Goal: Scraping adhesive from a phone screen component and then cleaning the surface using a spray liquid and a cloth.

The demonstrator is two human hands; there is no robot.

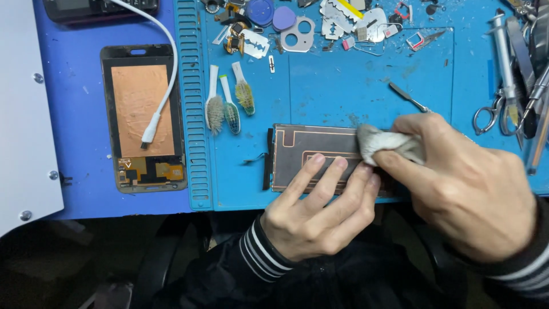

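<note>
A phone display panel [303, 146] lies back side up on the blue work mat [343, 86], its copper-traced surface facing me and a flex cable at its left end. My left hand [317, 209] presses flat on the panel's near edge with the fingers spread over it. My right hand [463, 183] pinches a small grey-white cloth wad [380, 143] against the panel's right part. A metal tool [409, 97] lies on the mat just beyond my right hand.
Another phone frame with a copper sheet [143, 117] lies at the left, a white cable plug [150, 133] on it. Three worn toothbrush heads [229, 103] sit mid-mat. Blades and small parts [320, 26] clutter the far edge; scissors, tweezers and a syringe [509, 86] at the right.
</note>
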